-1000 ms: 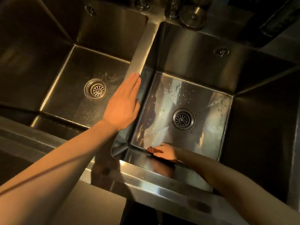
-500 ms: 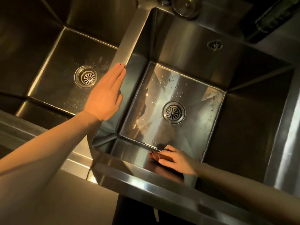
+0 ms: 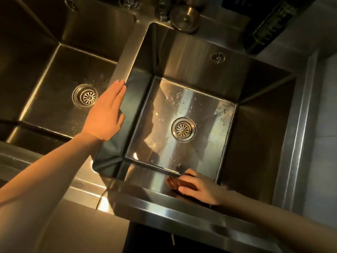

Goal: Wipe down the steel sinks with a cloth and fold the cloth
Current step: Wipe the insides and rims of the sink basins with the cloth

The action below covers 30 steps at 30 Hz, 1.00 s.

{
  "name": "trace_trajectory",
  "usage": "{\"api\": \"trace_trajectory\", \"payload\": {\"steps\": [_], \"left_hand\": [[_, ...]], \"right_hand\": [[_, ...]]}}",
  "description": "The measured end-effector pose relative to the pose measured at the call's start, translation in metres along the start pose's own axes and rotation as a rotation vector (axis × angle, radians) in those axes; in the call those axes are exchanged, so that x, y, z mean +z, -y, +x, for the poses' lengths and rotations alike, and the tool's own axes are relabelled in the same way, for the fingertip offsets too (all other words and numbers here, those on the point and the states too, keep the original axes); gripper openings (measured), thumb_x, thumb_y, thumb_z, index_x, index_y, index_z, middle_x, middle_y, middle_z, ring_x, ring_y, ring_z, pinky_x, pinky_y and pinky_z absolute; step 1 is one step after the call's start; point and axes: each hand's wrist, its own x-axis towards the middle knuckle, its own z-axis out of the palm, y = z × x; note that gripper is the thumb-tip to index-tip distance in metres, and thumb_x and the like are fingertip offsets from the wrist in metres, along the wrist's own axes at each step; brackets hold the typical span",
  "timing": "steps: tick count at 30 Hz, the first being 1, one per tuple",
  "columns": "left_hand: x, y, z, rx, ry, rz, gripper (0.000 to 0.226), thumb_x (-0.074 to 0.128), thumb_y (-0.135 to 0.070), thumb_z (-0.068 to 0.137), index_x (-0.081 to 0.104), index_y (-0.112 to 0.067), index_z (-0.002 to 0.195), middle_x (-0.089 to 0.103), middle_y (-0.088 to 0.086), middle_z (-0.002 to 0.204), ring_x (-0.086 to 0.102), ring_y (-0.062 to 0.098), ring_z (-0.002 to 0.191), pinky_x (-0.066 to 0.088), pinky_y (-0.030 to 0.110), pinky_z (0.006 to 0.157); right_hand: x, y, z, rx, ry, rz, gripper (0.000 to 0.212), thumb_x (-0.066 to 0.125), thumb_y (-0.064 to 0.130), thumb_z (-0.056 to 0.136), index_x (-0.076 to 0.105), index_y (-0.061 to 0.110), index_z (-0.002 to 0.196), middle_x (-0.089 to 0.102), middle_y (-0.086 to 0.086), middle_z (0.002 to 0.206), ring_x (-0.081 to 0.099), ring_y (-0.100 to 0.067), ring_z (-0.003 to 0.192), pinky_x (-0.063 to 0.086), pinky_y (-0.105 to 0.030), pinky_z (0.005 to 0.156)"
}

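Left hand [image 3: 104, 114]: flat, fingers straight and together, over the divider [image 3: 127, 57] between the two basins; whether it touches cannot be told.
Right hand [image 3: 198, 190]: low in the right sink [image 3: 255, 143], fingers and thumb curled round the cloth [image 3: 174, 183].
Cloth: reddish-brown, bunched small, held against the near wall by the floor's front edge.
Right sink floor: shiny, scattered water drops, round drain [image 3: 183, 129] at its middle.
Left sink [image 3: 45, 79]: darker, with its own strainer [image 3: 85, 96].
Back ledge: a round metal stopper [image 3: 185, 19] and a dark bottle [image 3: 269, 24].
Counter [image 3: 182, 212]: steel front edge under the right forearm.
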Motion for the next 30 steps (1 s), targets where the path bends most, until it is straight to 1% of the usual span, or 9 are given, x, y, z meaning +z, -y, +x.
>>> {"api": "trace_trajectory", "payload": {"steps": [4,11,14,17,20,21,23,27,30], "left_hand": [[0.002,0.004,0.000,0.001,0.009,0.018,0.071,0.059,-0.002,0.083,0.026,0.000,0.146,0.022,0.013,0.155,0.018,0.025,0.143,0.011,0.032,0.114],[-0.003,0.001,-0.002,-0.015,0.041,0.052,0.072,0.061,-0.004,0.082,0.027,0.001,0.145,0.024,0.015,0.154,0.020,0.027,0.142,0.013,0.031,0.114],[-0.005,-0.008,-0.001,-0.016,0.049,0.137,0.071,0.061,-0.006,0.082,0.027,0.005,0.144,0.025,0.020,0.152,0.023,0.032,0.141,0.017,0.037,0.114],[-0.004,-0.031,-0.004,-0.141,0.009,0.098,0.058,0.042,-0.009,0.093,0.021,0.000,0.146,0.017,0.019,0.155,0.014,0.032,0.144,0.016,0.041,0.117],[0.015,-0.064,-0.035,-0.130,0.130,0.140,0.043,0.034,-0.029,0.098,0.049,-0.008,0.132,0.029,0.020,0.150,0.010,0.034,0.144,0.008,0.043,0.117],[0.022,-0.075,-0.049,-0.094,0.193,0.141,0.048,0.031,-0.035,0.095,0.064,-0.007,0.117,0.044,0.022,0.141,0.022,0.036,0.141,0.011,0.043,0.116],[0.033,-0.097,-0.081,-0.131,0.294,0.001,0.068,0.017,-0.045,0.090,0.074,-0.009,0.098,0.063,0.015,0.120,0.044,0.032,0.128,0.019,0.037,0.111],[0.047,-0.125,-0.110,-0.169,0.454,-0.001,0.081,-0.002,-0.063,0.086,0.069,-0.028,0.099,0.068,-0.005,0.108,0.061,0.015,0.100,0.048,0.031,0.087],[0.048,-0.130,-0.107,-0.076,0.509,0.074,0.086,-0.009,-0.068,0.078,0.064,-0.023,0.075,0.067,-0.004,0.083,0.062,0.014,0.081,0.043,0.028,0.066]], "right_hand": [[0.019,-0.032,0.034,0.083,-0.077,-0.031,0.037,0.049,0.041,0.095,0.055,0.023,0.127,0.048,-0.002,0.120,0.056,-0.018,0.102,0.043,-0.026,0.090],[0.037,-0.084,0.090,0.359,0.092,-0.238,0.042,0.039,0.048,0.097,0.045,0.033,0.136,0.035,-0.010,0.140,0.048,-0.033,0.121,0.037,-0.037,0.106],[0.016,-0.050,0.056,0.172,0.078,-0.107,0.036,0.046,0.040,0.097,0.053,0.025,0.129,0.045,-0.002,0.122,0.052,-0.020,0.109,0.039,-0.027,0.100],[-0.014,-0.014,0.005,-0.068,0.111,0.014,0.032,0.049,0.038,0.096,0.057,0.020,0.120,0.046,0.004,0.112,0.050,-0.005,0.098,0.038,-0.014,0.089],[-0.024,-0.021,-0.023,-0.121,0.140,0.050,0.027,0.049,0.045,0.093,0.055,0.031,0.116,0.047,0.008,0.110,0.050,-0.002,0.099,0.039,-0.018,0.092],[-0.023,-0.033,-0.023,-0.099,0.157,0.035,0.028,0.049,0.044,0.094,0.055,0.030,0.117,0.047,0.007,0.109,0.050,-0.004,0.099,0.039,-0.020,0.091],[-0.016,-0.064,-0.011,-0.001,0.197,-0.056,0.031,0.049,0.036,0.096,0.054,0.023,0.124,0.048,0.002,0.111,0.049,-0.010,0.102,0.036,-0.021,0.091],[0.008,-0.113,0.026,0.218,0.175,-0.181,0.038,0.046,0.035,0.098,0.048,0.022,0.134,0.047,-0.011,0.120,0.053,-0.024,0.109,0.038,-0.029,0.097],[0.024,-0.127,0.049,0.369,0.140,-0.180,0.044,0.043,0.039,0.099,0.042,0.022,0.139,0.041,-0.016,0.132,0.048,-0.033,0.120,0.034,-0.030,0.102]]}}
